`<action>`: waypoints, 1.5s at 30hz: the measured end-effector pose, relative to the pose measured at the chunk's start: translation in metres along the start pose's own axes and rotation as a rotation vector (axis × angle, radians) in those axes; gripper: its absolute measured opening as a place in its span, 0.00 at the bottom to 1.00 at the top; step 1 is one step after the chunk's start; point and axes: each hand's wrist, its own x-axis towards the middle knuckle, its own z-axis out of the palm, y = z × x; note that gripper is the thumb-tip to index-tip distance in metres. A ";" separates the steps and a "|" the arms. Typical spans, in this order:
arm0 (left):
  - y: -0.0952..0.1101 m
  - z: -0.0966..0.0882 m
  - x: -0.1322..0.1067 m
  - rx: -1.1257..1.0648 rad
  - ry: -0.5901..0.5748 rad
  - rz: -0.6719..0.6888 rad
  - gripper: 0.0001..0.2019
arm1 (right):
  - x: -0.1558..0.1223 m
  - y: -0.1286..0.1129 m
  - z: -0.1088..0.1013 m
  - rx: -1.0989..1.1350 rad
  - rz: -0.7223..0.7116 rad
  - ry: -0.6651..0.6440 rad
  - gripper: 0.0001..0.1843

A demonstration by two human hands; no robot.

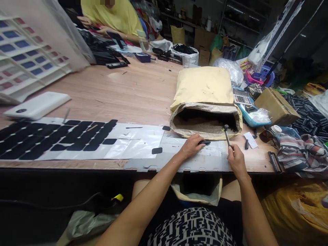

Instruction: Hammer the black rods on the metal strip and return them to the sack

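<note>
My right hand [235, 159] is closed around the handle of a small hammer [228, 138], its head raised in front of the sack's mouth. To the left, my left hand [191, 147] is closed on a small black part [205, 142] lying low over a grey board [166, 164]. Just beyond both hands lies a yellow sack [205, 85], its open mouth facing me with dark contents inside. Flat black rounded pieces [87, 135] lie in rows on a white sheet [133, 138] at the left; two single pieces [157, 150] lie nearer my left hand.
Another open sack [219, 191] is between my knees. A blue tray with a calculator [242, 96], a cardboard box [276, 107] and a striped cloth [294, 150] stand at the right. A white power bank [38, 105] lies left. A person in yellow [115, 17] sits across the table.
</note>
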 end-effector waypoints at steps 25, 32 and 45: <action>0.005 -0.009 0.007 -0.008 -0.088 -0.051 0.05 | -0.044 -0.013 0.022 0.035 -0.447 -0.033 0.23; 0.006 -0.010 0.009 -0.024 -0.098 -0.072 0.04 | -0.037 -0.010 0.024 -0.011 -0.404 -0.076 0.21; 0.004 -0.011 0.008 -0.027 -0.132 -0.041 0.09 | 0.050 0.019 0.038 -0.557 -0.254 0.176 0.14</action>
